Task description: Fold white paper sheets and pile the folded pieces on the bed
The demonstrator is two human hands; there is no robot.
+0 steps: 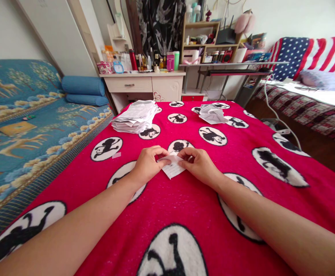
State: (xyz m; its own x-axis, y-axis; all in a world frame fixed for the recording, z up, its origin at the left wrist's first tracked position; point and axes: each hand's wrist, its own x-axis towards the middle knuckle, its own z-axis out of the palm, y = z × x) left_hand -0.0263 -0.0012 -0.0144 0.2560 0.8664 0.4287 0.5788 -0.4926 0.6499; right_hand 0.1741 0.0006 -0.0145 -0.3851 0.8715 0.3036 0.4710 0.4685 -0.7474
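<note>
A small folded sheet of paper point(171, 168) with writing on it is held above the red blanket point(161, 207), one corner pointing toward me. My left hand point(150, 163) pinches its left edge between thumb and fingers. On the opposite edge, my right hand point(197, 165) grips the paper the same way. The fingertips of both hands nearly meet at the far side of the sheet. Farther off to the left lies a thick stack of paper sheets point(135, 117). Several folded paper pieces point(212, 114) rest in a loose pile to the right.
A small paper scrap point(116, 155) lies left of my hands. A blue patterned sofa point(41, 134) runs along the left side. Behind the table stands a white dresser point(144, 84) crowded with bottles. A white cable point(279, 119) hangs on the right, near a bed point(308, 111).
</note>
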